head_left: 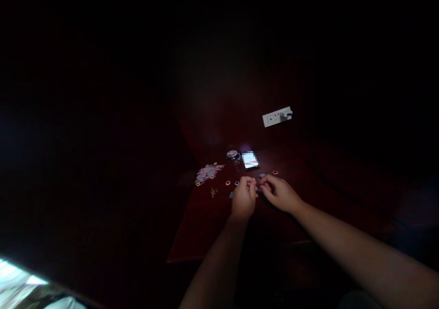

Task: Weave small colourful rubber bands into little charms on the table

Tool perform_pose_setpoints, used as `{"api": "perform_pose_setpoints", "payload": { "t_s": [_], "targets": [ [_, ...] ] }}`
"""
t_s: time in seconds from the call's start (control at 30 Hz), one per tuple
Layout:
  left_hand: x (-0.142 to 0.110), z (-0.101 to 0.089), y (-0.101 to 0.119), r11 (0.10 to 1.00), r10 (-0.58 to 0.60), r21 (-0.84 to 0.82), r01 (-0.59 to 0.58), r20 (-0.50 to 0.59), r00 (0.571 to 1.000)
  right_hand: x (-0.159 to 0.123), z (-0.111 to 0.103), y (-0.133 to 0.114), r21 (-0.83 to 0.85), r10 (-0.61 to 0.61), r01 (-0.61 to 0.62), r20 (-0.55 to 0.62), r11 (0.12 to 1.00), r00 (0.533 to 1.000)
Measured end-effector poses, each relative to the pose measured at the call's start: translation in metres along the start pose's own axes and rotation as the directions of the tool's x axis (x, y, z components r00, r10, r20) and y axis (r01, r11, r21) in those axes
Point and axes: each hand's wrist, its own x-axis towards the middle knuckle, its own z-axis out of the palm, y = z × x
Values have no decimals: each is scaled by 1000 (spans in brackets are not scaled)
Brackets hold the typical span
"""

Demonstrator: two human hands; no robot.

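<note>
My left hand [244, 200] is over the dark red table with its fingers curled and pressed together. Close to its right, my right hand [280, 194] has thumb and fingertips drawn together. Something small and purplish shows faintly between the two sets of fingertips; dim light hides what it is. A purple band [263, 175] lies just beyond the right fingertips, with an orange-pink ring-shaped band [275, 172] farther right. Beyond the left hand are a pink ring [228, 183] and a bluish-white ring [237, 183]. A small blue piece [231, 194] lies beside the left hand.
A heap of colourful small bands [207, 173] covers the table's left side, near several tiny gold-coloured pieces [213, 192]. A round lidded container [233, 155] stands beside a lit phone [250, 160]. Behind is a white power socket [274, 117] with a plug. The surroundings are very dark.
</note>
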Motion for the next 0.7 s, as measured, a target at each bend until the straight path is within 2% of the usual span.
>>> {"api": "perform_pose_setpoints", "payload": {
  "t_s": [0.1, 0.27, 0.53, 0.7],
  "targets": [
    [-4, 12, -1, 999, -34, 8, 34, 46, 998, -1, -1, -2, 5, 1, -1, -3, 1000, 1000],
    [-9, 9, -11, 1000, -9, 5, 9, 122, 993, 2, 1, 2, 23, 25, -25, 2, 999, 1000],
    [-8, 3, -18, 996, -10, -88, 7, -40, 999, 2, 3, 8, 52, 24, -23, -14, 998, 1000],
    [-8, 3, -22, 996, 42, -75, -45, -50, 998, 1, 3, 9, 63, 29, -28, -3, 998, 1000]
  ]
}}
